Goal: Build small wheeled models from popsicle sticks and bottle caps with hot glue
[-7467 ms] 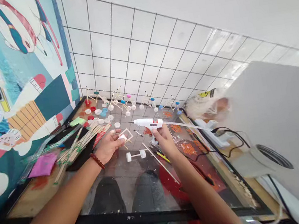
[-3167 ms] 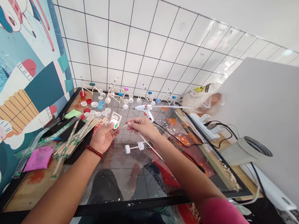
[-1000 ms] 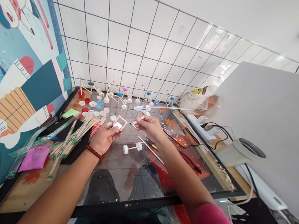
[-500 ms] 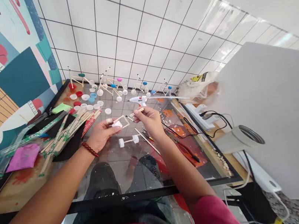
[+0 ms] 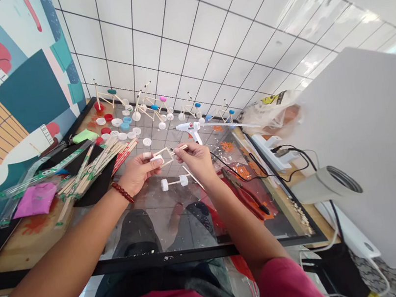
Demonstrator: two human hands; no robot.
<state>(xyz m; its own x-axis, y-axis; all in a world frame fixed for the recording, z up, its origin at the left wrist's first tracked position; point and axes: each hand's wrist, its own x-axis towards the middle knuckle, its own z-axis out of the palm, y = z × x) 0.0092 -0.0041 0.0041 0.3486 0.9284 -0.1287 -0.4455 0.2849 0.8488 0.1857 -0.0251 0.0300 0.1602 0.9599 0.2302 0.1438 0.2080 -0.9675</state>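
Note:
My left hand (image 5: 139,171) is closed on a small wooden stick frame (image 5: 164,151) with a white bottle cap (image 5: 157,160) at its near end. Pinched in my right hand (image 5: 195,159) is a short piece of wooden stick (image 5: 183,147), its inner end at the frame's right side; whether they touch I cannot tell. Below my hands, a pair of white caps joined by a stick (image 5: 174,183) rests on the glass tabletop. A loose thin stick (image 5: 191,175) lies partly behind my right wrist. Beyond my right hand stands a white glue gun (image 5: 191,128).
Bundled wooden sticks (image 5: 87,177) and a pink packet (image 5: 36,199) lie at the left. Loose bottle caps (image 5: 116,122) and several stick-and-cap models (image 5: 154,108) line the back. Pliers (image 5: 247,195), cables, a power strip (image 5: 270,150) and a plastic bag (image 5: 270,113) are at the right.
The stick piece in my right hand has come closer to the frame in my left hand, closing the gap between them. The whole view has shifted slightly.

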